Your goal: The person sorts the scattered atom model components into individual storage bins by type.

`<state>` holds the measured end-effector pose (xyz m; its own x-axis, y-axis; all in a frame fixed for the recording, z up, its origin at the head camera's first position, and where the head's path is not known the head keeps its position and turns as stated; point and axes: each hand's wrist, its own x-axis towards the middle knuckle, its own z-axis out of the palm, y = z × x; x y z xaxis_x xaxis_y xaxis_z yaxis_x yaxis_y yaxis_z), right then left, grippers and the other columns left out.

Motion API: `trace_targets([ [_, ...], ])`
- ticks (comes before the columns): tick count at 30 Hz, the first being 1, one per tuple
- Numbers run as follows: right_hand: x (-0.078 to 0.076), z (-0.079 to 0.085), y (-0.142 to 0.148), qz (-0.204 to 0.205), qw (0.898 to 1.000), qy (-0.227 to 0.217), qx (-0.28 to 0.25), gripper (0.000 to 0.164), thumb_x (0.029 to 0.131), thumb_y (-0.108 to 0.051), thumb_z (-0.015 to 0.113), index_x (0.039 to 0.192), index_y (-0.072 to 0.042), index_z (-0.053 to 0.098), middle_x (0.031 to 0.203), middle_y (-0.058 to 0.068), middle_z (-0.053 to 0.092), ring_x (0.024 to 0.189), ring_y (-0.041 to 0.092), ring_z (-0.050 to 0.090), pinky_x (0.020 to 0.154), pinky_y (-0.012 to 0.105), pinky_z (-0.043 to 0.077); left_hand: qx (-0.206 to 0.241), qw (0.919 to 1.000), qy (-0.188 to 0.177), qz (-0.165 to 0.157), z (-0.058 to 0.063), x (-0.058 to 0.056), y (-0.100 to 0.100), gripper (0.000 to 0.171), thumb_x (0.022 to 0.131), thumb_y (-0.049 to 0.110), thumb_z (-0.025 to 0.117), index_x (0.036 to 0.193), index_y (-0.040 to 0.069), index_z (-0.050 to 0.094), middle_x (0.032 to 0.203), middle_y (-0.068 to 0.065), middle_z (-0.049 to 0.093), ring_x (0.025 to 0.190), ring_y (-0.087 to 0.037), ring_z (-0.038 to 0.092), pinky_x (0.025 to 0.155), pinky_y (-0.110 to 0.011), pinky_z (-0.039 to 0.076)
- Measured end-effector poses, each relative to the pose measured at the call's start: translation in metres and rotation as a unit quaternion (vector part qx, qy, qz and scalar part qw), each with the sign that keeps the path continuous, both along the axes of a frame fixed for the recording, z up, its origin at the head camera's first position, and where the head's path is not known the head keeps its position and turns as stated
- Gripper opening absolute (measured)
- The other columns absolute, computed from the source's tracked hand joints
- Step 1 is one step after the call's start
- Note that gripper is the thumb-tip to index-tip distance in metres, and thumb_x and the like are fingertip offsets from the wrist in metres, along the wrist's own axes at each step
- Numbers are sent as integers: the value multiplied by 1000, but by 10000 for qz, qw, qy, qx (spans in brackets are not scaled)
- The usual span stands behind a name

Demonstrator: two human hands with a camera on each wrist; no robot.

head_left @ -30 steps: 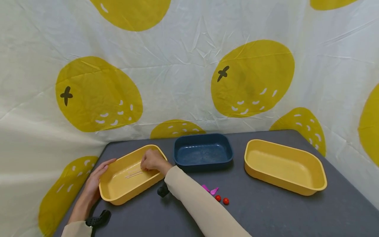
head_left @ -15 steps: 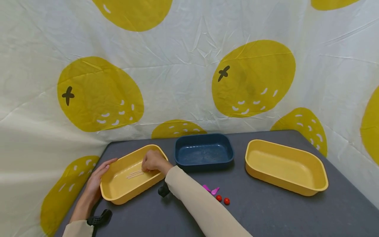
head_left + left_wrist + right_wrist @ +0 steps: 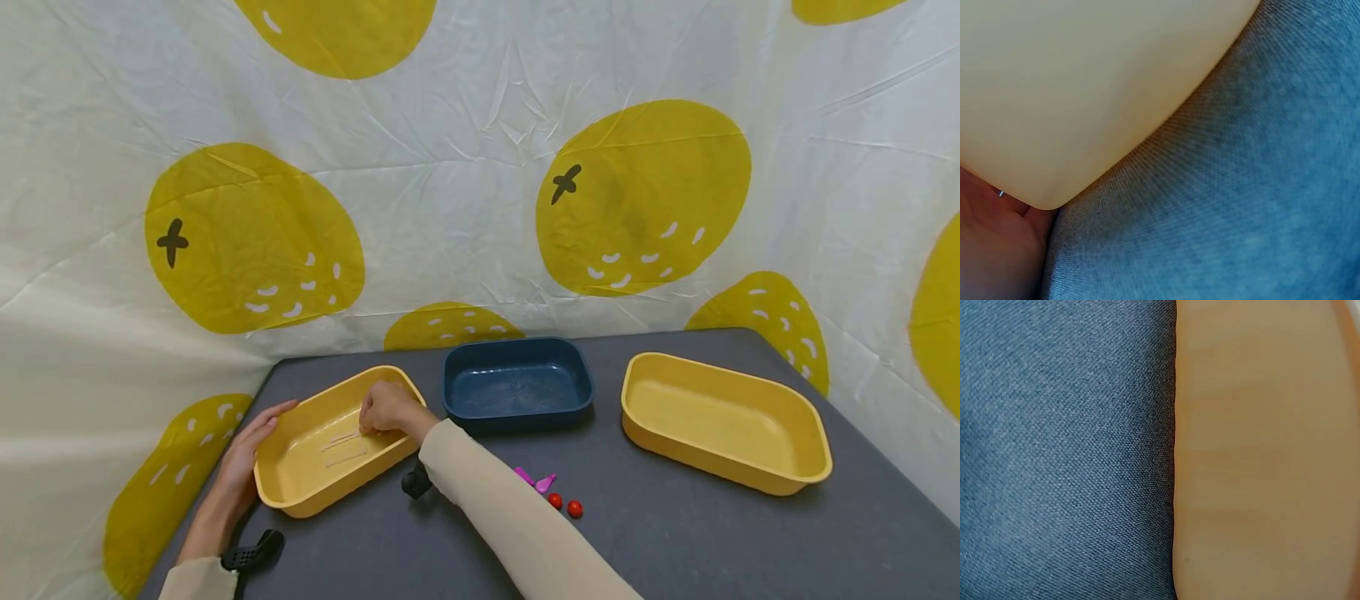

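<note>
My left hand (image 3: 247,450) rests along the outer left side of the left yellow tray (image 3: 300,502), its fingers extended at the rim. The left wrist view shows part of this hand (image 3: 997,244) beside the pale tray wall (image 3: 1085,94). My right hand (image 3: 386,408) reaches inside the tray with bent fingers. One thin pale stick (image 3: 340,442), which looks like a cotton swab, runs up to its fingertips; the exact hold is hidden. A second such stick (image 3: 346,459) lies apart, closer to the front wall. The right wrist view has only tray wall (image 3: 1260,475) and cloth.
A dark blue tray (image 3: 517,418) stands at the back middle, another yellow tray (image 3: 705,457) to the right. Partly behind my right sleeve (image 3: 517,517) lie small pink pieces (image 3: 545,483) and two red balls (image 3: 574,508). A patterned curtain (image 3: 450,208) hangs behind the table.
The two sticks lay close together before; now one is separated and lies closer to the tray's front wall. Both hands have stayed almost in place.
</note>
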<state>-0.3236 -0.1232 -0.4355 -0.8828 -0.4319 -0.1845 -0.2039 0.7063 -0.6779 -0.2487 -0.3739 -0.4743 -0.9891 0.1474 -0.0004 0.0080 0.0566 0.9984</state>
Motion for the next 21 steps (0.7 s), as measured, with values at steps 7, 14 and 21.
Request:
trace_targets([
  [7, 2, 4, 3, 88, 9998, 169, -90, 11, 78, -11, 76, 71, -18, 72, 62, -4, 63, 56, 12, 52, 50, 20, 40, 40, 10000, 18, -32, 1, 0, 0, 51, 106, 33, 29, 151, 9, 29, 148, 3, 37, 123, 4, 49, 95, -14, 46],
  [14, 0, 4, 3, 202, 9972, 600, -388, 6, 82, -15, 74, 77, -18, 74, 66, -8, 62, 57, 8, 52, 52, 18, 41, 130, 9999, 14, -56, 1, 0, 0, 51, 106, 32, 29, 151, 8, 29, 147, 3, 38, 123, 2, 49, 96, -15, 46],
  [21, 0, 13, 13, 520, 9922, 700, -886, 5, 83, -18, 74, 79, -17, 75, 75, -9, 66, 64, 5, 55, 58, 17, 44, 190, 9998, 3, -96, 2, 0, 1, 51, 106, 32, 29, 151, 8, 29, 148, 2, 38, 123, 3, 49, 96, -14, 45],
])
